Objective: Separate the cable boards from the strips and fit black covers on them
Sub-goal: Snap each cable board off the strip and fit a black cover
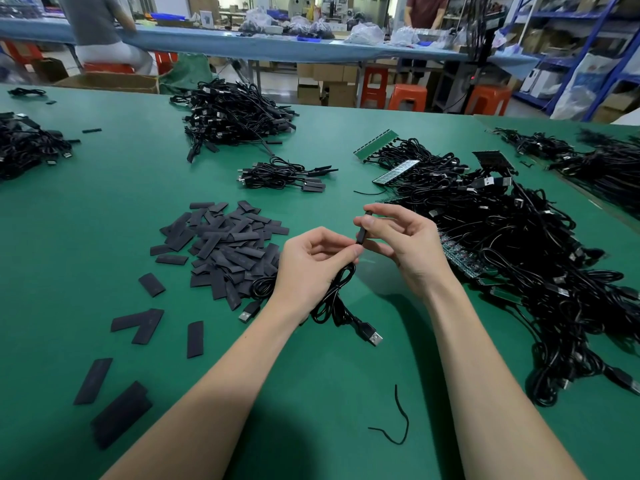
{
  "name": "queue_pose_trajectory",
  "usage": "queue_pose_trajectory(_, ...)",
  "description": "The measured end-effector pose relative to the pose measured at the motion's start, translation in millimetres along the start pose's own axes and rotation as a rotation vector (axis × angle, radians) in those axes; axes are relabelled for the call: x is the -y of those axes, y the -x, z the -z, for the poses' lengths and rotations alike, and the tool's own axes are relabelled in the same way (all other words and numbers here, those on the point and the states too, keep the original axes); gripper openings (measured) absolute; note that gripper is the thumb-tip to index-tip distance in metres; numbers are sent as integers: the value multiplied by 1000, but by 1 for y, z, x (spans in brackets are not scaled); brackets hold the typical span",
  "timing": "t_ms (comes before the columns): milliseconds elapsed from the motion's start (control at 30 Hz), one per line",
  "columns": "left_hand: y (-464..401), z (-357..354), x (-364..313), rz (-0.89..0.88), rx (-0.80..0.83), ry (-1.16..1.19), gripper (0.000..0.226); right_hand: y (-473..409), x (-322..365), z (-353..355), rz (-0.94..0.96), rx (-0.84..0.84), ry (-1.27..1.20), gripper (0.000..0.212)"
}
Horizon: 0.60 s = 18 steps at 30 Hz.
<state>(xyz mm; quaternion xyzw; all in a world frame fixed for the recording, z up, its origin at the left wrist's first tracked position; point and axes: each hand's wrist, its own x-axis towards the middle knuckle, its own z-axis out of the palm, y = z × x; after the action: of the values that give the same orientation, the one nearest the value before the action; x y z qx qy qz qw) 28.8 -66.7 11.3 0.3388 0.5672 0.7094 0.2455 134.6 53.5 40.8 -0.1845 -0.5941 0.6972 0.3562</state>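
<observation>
Black cover [362, 229] stands upright, pinched by right hand [405, 244]; left hand [311, 261] grips its cable [332, 296] above the green bench [104, 188], loose covers [221, 244] piled left.

matt black covers [221, 244], seemingly smooth green table [104, 188].

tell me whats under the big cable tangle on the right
Green board strips poke out from under the cable tangle along its left edge, and more lie on top at the far end. How far they run beneath is covered.
</observation>
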Motion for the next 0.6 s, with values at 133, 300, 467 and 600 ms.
queue_pose_trajectory(133,1,0,-1,-3,7,-4,13,-1,2,1,0,-18,0,14)
queue_pose_trajectory(300,2,-1,-2,-7,3,-12,13,-1,1,0,0,-4,0,10)
queue_pose_trajectory(467,0,-2,-2,-59,-65,-42,16,0,-1,0,-54,105,-60,25)
queue_pose_trajectory(600,0,-3,0,-85,-80,-92,18,-2,-1,2,-107,158,-23,23)
